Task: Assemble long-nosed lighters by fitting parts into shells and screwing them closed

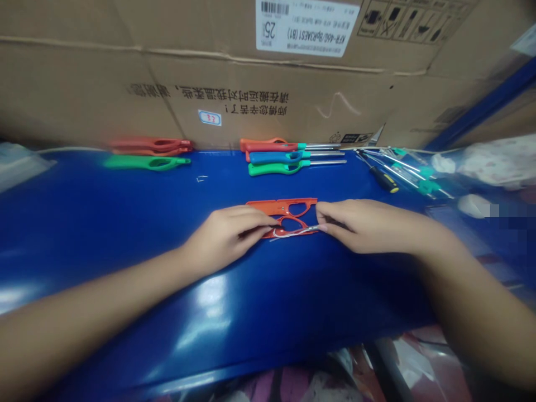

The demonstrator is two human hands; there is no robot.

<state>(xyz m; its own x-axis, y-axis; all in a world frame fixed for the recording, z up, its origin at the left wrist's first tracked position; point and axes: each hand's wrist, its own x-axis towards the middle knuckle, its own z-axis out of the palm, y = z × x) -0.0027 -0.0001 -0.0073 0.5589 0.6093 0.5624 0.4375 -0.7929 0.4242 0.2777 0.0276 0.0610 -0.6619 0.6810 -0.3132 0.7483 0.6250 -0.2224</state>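
Two orange plastic handle shells (288, 207) lie side by side on the blue table (125, 223), at its middle. My left hand (228, 234) rests on the nearer shell, its fingers pinched together at the shell's left end. My right hand (362, 223) pinches a thin metal piece with a white wire (295, 232) at the shell's right end. Both forearms lie on the table.
Behind the shells lie finished lighters (288, 159) in orange, blue and green, with metal nozzles. More orange and green handles (151, 153) lie at the far left. A yellow-and-black screwdriver (383, 178) and bagged parts (414, 167) sit at the right. A cardboard box (251, 72) walls the back.
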